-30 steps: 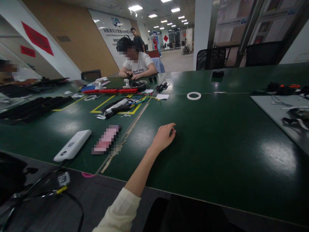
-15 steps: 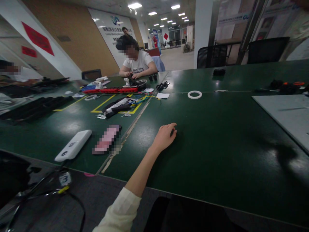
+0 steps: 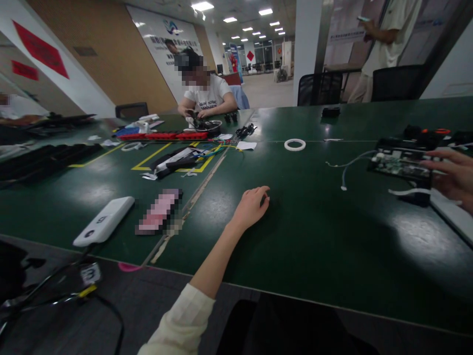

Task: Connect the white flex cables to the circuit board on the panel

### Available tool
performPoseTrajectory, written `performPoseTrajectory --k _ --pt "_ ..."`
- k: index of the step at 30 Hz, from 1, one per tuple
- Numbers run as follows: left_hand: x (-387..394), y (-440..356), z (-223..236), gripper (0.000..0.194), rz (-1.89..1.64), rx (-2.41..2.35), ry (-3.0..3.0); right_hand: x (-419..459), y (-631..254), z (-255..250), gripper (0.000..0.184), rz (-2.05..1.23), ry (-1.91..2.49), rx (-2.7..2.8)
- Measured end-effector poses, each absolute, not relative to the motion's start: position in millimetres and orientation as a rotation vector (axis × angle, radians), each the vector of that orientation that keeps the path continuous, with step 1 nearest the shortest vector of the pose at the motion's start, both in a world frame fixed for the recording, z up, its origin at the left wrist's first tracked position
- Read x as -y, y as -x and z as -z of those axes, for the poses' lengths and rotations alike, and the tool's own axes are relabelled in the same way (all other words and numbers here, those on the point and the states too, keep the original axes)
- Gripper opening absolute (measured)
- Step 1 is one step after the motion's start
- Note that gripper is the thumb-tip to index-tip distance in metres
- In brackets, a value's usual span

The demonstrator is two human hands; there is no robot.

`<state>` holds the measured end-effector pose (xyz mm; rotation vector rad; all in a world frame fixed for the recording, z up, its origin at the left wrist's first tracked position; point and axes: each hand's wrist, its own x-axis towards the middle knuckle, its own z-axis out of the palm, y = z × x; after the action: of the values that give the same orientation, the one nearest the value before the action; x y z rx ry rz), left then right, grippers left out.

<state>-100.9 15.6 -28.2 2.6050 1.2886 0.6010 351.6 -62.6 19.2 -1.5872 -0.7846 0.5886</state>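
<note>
My left hand (image 3: pixel 251 207) rests on the green table (image 3: pixel 314 236), fingers loosely curved and apart from the thumb, with nothing in it. At the right edge, my right hand (image 3: pixel 453 175) grips a black-framed circuit board (image 3: pixel 399 163), its fingers over the board's near end. Thin wires with small connectors (image 3: pixel 343 188) trail from the board's left side. A pale strip (image 3: pixel 410 191) hangs below it. The board is held above the table, partly in front of a light grey panel (image 3: pixel 453 219). The right hand's wrist is cut off by the frame.
A white ring (image 3: pixel 294 145) lies beyond my left hand. To the left are a phone (image 3: pixel 158 212), a white power bank (image 3: pixel 104 221) with a cable, and a black-and-white bundle with wires (image 3: pixel 177 160). Across the table a person (image 3: pixel 209 93) handles dark parts; another person stands at upper right.
My right hand has come into view from the right, carrying the circuit board with its trailing wires. My left hand stays in place. The view has shifted slightly, showing a standing person behind.
</note>
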Motion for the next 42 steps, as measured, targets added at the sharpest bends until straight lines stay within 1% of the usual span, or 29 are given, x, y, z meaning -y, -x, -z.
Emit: performPoseTrajectory --k 4,8,11,13,15,17,21,25,28,31,34,37,42 --pt "-14.9 98.7 27.4 0.029 -0.643 -1.290 -2.585 64.5 -319.8 -4.2 0.030 -1.003 1.423 0.733" --pt "-12.8 96.1 22.6 0.026 -0.699 -1.265 -2.543 67.3 -285.9 -4.6 0.035 -1.147 1.323 0.841" --pt "-14.6 96.5 20.1 0.026 -0.880 -1.254 -2.474 66.1 -266.8 -1.6 0.035 -1.228 1.286 0.880" --pt "-18.1 96.0 20.1 0.029 -1.054 -1.273 -2.329 64.9 -257.2 3.9 0.034 -1.285 1.262 0.906" --pt "-21.9 92.4 21.1 0.032 -1.105 -1.268 -2.097 63.7 -247.9 11.0 0.035 -1.345 1.241 0.931" --pt "-23.7 84.3 21.7 0.033 -0.990 -1.197 -1.846 62.6 -237.6 17.9 0.036 -1.398 1.228 0.957" --pt "-19.3 58.7 19.1 0.032 -0.665 -0.896 -1.429 60.1 -213.6 28.2 0.037 -1.468 1.190 1.052" --pt "-20.2 38.1 19.0 0.042 -0.466 -0.682 -1.197 59.7 -194.6 33.7 0.034 -1.449 1.191 1.183" --pt "-28.8 34.9 26.0 0.058 -0.419 -0.658 -1.135 61.3 -191.2 32.6 0.037 -1.474 1.193 1.225" --pt "-35.9 39.2 32.7 0.063 -0.406 -0.654 -1.102 61.6 -202.1 27.2 0.041 -1.564 1.186 1.209" --pt "-37.0 43.6 34.4 0.064 -0.411 -0.657 -1.101 59.5 -230.3 24.2 0.042 -1.543 1.238 1.142" --pt "-34.7 44.4 33.2 0.067 -0.414 -0.663 -1.089 59.2 -272.0 28.0 0.037 -1.451 1.308 1.041" --pt "-31.9 42.2 30.4 0.072 -0.395 -0.672 -1.079 72.4 -350.4 46.3 0.024 -1.153 1.543 0.846"
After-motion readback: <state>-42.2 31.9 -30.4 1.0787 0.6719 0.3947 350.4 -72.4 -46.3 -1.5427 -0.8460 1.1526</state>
